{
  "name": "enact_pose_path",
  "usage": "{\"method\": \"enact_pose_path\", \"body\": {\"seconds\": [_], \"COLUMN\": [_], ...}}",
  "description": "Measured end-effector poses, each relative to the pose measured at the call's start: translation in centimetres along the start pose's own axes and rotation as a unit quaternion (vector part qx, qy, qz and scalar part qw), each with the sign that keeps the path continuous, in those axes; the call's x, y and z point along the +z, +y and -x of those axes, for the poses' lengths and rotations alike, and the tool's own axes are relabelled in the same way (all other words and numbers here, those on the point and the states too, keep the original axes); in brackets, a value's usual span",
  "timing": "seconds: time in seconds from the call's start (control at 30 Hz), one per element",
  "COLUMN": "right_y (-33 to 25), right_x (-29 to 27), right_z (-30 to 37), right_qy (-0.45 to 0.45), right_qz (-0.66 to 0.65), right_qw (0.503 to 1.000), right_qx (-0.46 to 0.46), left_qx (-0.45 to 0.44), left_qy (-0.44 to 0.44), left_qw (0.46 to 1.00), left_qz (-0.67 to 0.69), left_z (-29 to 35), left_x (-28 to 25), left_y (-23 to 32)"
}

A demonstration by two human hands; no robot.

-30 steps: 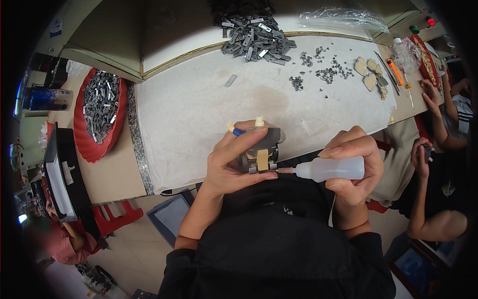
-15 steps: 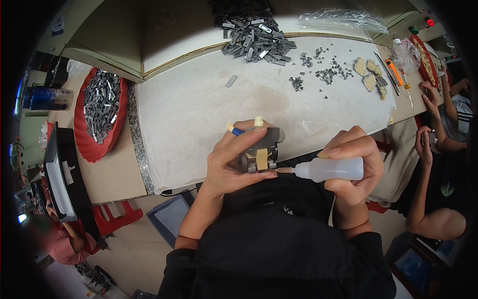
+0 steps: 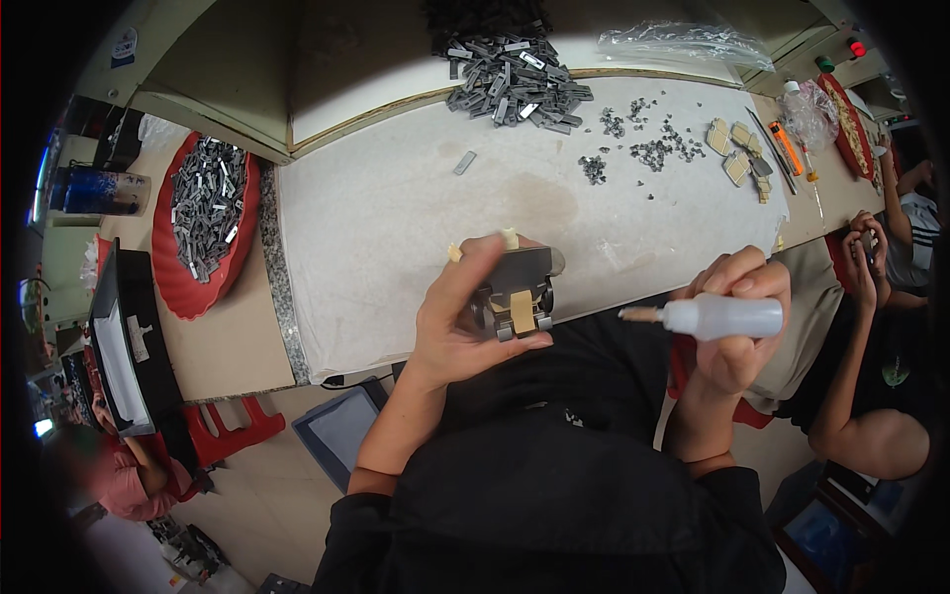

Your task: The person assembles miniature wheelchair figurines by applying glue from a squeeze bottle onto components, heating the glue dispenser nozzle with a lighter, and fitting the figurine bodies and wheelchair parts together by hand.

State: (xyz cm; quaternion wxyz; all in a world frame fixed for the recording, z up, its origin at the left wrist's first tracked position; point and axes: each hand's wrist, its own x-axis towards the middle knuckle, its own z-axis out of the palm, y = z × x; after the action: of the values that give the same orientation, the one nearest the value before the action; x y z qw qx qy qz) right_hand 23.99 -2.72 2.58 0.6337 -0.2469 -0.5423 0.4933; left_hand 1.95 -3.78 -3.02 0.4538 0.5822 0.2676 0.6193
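Note:
My left hand (image 3: 445,332) is closed around a small dark metal fixture (image 3: 526,269) with rounded sides and tan tape on its front. Pale yellow bits stick out behind its fingers. Held level in my right hand (image 3: 730,364) is a translucent white squeeze bottle (image 3: 734,317). Its thin brownish nozzle points left at the fixture, with a gap between them. Beyond my hands, one flat grey metal piece (image 3: 464,162) lies alone on the white-covered bench (image 3: 396,238). Tiny metal bits (image 3: 653,153) are scattered farther right.
A heap of grey metal pieces (image 3: 520,94) lies at the back. At left stands a red scalloped tray (image 3: 166,272) of similar pieces. Tan taped blocks (image 3: 737,168) and an orange tool (image 3: 787,148) lie at the right. Another person's arm (image 3: 841,361) is close on that side.
My right hand has drawn the squeeze bottle to the right and slightly up, taking its nozzle off the fixture. My left index finger has shifted; the fixture stays nearly in place.

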Motion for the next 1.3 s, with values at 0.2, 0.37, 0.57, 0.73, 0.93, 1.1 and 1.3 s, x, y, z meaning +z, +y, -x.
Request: {"method": "enact_pose_path", "body": {"seconds": [0.2, 0.37, 0.57, 0.73, 0.93, 1.1, 1.3], "right_y": [1.9, 4.1, 5.3, 5.8, 5.7, 5.4, 5.7], "right_x": [-3.4, -4.6, -4.7, -5.3, -3.8, -4.6, -3.8], "right_z": [-0.3, -0.6, -0.8, -0.7, -1.1, -0.7, -0.2], "right_qy": [0.084, 0.12, 0.12, 0.119, 0.083, 0.111, 0.149], "right_qz": [0.125, 0.196, 0.235, 0.285, 0.391, 0.457, 0.41], "right_qw": [0.986, 0.97, 0.963, 0.951, 0.916, 0.882, 0.896], "right_qx": [0.066, 0.083, 0.062, 0.019, 0.036, 0.031, -0.078], "left_qx": [-0.006, 0.017, 0.028, 0.051, 0.031, -0.015, -0.039], "left_qy": [-0.004, 0.009, 0.02, 0.015, 0.083, 0.1, 0.167], "left_qw": [1.0, 0.999, 0.995, 0.991, 0.99, 0.984, 0.975], "left_qz": [-0.02, -0.039, -0.094, -0.123, -0.113, -0.147, -0.141], "left_z": [-0.4, -0.4, -0.5, -0.8, 0.5, 0.4, 1.5], "left_x": [-0.3, -0.2, 0.0, -0.2, -0.6, -0.6, -1.5], "left_y": [-0.1, -0.1, 0.3, 0.0, 0.8, 0.1, 1.5]}}
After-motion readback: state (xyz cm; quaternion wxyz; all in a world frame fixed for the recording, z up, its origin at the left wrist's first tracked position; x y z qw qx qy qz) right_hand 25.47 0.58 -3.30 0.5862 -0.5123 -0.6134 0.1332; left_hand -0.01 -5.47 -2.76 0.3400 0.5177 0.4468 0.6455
